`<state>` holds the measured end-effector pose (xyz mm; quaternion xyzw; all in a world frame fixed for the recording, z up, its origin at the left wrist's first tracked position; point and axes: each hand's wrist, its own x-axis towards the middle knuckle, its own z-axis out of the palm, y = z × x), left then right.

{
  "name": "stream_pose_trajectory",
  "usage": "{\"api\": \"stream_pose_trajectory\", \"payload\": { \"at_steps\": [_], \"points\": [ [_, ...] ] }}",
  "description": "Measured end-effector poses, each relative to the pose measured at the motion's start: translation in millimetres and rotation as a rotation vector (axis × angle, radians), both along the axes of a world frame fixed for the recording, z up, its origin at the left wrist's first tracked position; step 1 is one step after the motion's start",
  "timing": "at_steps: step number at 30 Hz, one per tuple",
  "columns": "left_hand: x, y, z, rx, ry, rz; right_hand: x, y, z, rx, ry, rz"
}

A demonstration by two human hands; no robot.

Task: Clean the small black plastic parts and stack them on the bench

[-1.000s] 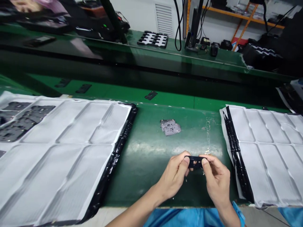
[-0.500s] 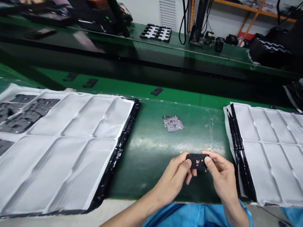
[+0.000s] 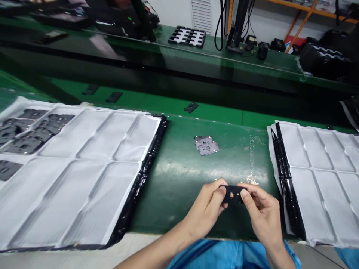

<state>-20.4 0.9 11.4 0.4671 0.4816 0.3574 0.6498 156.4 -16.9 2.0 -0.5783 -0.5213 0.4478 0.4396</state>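
Observation:
Between my two hands I hold a small flat black plastic plate point(image 3: 233, 194) with cut-out openings, raised above the green table near its front edge. My left hand point(image 3: 210, 203) pinches its left end between thumb and fingers. At the right end, the thumb and forefinger of my right hand point(image 3: 260, 205) grip it. Farther back on the table lies a small pile of similar dark plates point(image 3: 206, 145), overlapping one another.
On the left stands a white-lined tray point(image 3: 86, 183) with compartments, several dark plates point(image 3: 30, 136) at its far left. A second white-lined tray point(image 3: 316, 179) is at the right. Single plates, one of them a black plate point(image 3: 191, 107), lie on the green strip behind.
The black plate has tilted slightly in my hands, and its openings look narrower. Both hands still grip its ends. The whole view has shifted slightly.

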Motion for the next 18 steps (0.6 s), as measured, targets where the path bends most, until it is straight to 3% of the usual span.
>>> {"api": "stream_pose_trajectory", "payload": {
  "at_steps": [6,18],
  "points": [
    [0.2,2.1,-3.3,-0.037,-0.015,0.050,-5.0,1.9,1.6,0.002,0.045,0.010],
    [-19.1,0.9,-2.6,0.232,0.237,-0.148,-10.1,13.0,-12.2,-0.109,0.191,0.015]
  ]
}}
